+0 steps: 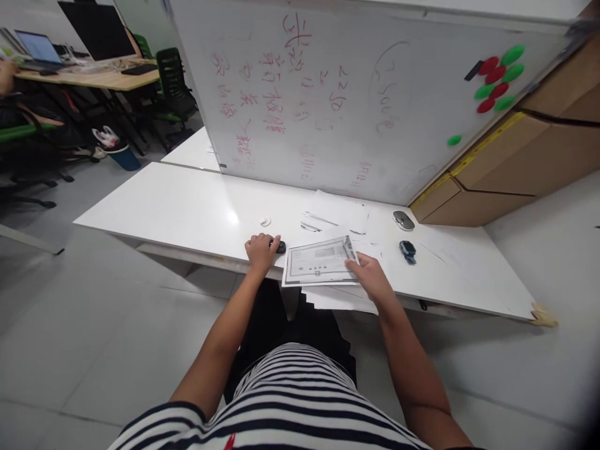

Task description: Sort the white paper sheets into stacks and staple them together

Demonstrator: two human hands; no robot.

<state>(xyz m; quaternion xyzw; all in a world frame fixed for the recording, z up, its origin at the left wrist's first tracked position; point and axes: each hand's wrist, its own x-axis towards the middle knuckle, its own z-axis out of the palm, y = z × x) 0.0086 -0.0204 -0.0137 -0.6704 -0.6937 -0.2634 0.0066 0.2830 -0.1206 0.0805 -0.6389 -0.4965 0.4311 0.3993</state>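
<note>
My right hand (366, 270) grips the right edge of a printed sheet (319, 261), which lies near the front edge of the white table (178, 209). More white papers (337, 215) lie under and behind that sheet. My left hand (260, 249) rests curled on the table with its fingers closed over a small black object (280, 246) that sticks out to the right of it. A small white lump (265, 220) sits just beyond my left hand.
A whiteboard (356, 94) with red writing and red and green magnets (497, 81) stands at the table's back. A grey mouse (403, 219) and a dark watch-like thing (407, 250) lie at the right. Cardboard boxes (515, 162) stand right, desks and chairs (173, 81) far left.
</note>
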